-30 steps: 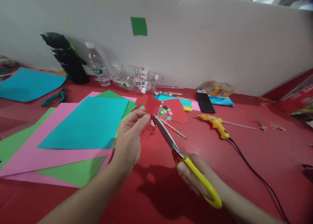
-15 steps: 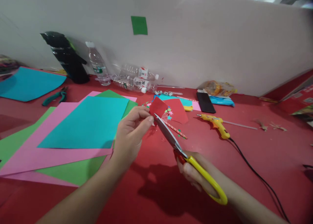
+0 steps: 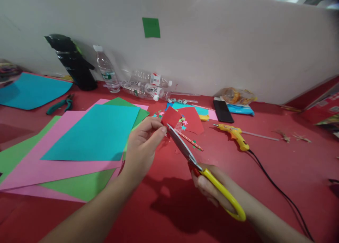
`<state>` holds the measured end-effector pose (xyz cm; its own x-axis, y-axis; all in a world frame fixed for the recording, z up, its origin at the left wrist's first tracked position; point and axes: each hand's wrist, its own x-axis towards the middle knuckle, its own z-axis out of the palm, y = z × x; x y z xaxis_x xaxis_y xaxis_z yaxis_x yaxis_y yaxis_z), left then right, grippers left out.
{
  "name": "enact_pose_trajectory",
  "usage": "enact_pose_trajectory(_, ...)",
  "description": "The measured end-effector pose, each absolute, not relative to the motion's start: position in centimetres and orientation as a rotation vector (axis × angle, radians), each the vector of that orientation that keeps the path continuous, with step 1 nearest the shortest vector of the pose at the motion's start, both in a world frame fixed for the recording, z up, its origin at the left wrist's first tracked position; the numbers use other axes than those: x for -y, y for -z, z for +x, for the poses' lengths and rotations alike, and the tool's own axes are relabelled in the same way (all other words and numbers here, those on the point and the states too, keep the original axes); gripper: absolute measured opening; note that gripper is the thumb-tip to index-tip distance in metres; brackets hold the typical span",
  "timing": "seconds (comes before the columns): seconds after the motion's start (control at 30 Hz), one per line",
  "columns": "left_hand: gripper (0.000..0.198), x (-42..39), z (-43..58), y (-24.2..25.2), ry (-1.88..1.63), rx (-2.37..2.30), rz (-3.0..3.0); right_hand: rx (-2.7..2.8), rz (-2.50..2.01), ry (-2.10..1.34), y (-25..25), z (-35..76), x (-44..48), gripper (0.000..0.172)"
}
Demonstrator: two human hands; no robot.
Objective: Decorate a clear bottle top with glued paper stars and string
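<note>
Between thumb and fingers, my left hand [image 3: 145, 140] pinches a small piece of red paper [image 3: 171, 116]. Yellow-handled scissors [image 3: 185, 147] are gripped in my right hand [image 3: 209, 183], their tips pointing up and left at the edge of that paper, close to my left thumb. The blades look nearly closed; whether paper lies between them I cannot tell. Behind the held piece, another sheet of red paper [image 3: 194, 121] lies on the table. Small coloured stars [image 3: 183, 123] and a striped paper straw [image 3: 190, 140] lie around it.
Coloured sheets [image 3: 92, 133] are stacked at the left, with pliers [image 3: 60, 105] behind them. A black flask [image 3: 74, 64] and plastic bottles [image 3: 106, 70] line the wall. To the right are a phone [image 3: 222, 110] and a yellow glue gun [image 3: 234, 135] with a trailing cord [image 3: 280, 193].
Hardly anything differs. Both hands, the scissors and the red paper keep almost the same place, with only a tiny shift of the view.
</note>
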<state>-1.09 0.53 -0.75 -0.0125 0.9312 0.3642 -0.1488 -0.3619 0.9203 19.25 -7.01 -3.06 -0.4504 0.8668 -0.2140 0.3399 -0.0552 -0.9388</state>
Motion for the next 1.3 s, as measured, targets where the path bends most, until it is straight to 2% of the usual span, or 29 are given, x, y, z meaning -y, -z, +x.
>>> enact_pose_trajectory(0.17, 0.018, -0.59, -1.00, 0.88, -1.518, -0.856, 1.305, 1.766, -1.300, -1.509, 3.15, 19.21, 7.08, 0.056)
enact_pose_trajectory(0.63, 0.017, -0.56, -1.40, 0.74, -1.513, -1.059, 1.607, 1.773, -1.357, -1.477, 3.28, 19.19, 6.95, 0.056)
enact_pose_trajectory(1.3, 0.018, -0.59, -1.25, 0.65, -1.502, -1.059, 1.562, 1.785, -1.346, -1.497, 3.17, 19.25, 7.02, 0.055)
